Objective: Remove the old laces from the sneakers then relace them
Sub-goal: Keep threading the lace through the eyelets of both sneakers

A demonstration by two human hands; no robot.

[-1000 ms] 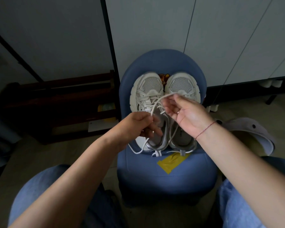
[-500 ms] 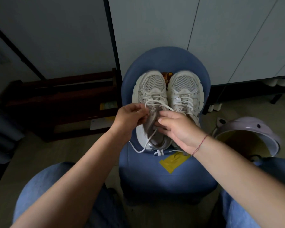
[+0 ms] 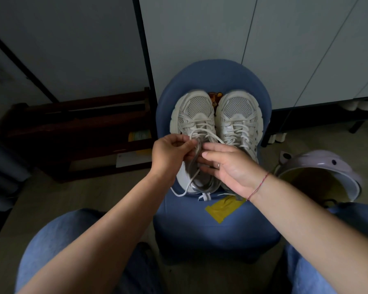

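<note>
Two white mesh sneakers stand side by side, toes away from me, on a blue padded stool (image 3: pixel 200 225). The left sneaker (image 3: pixel 192 111) has a white lace (image 3: pixel 202 130) looped loosely over its tongue, with one end trailing off the heel to the left. My left hand (image 3: pixel 170 153) pinches that lace near the sneaker's collar. My right hand (image 3: pixel 227 166) lies over the left sneaker's opening, fingers stretched toward the lace; whether it holds the lace is hidden. The right sneaker (image 3: pixel 239 115) is laced.
A strip of yellow tape (image 3: pixel 223 209) sticks to the stool's front. A lilac bowl-shaped bin (image 3: pixel 327 166) sits on the floor at right. A dark wooden rack (image 3: pixel 83 128) stands at left, white cabinet doors behind. My jeans-clad knees flank the stool.
Both hands have come down from above the sneakers to the left sneaker's collar. The lace loop once held up between them now lies slack over the tongue.
</note>
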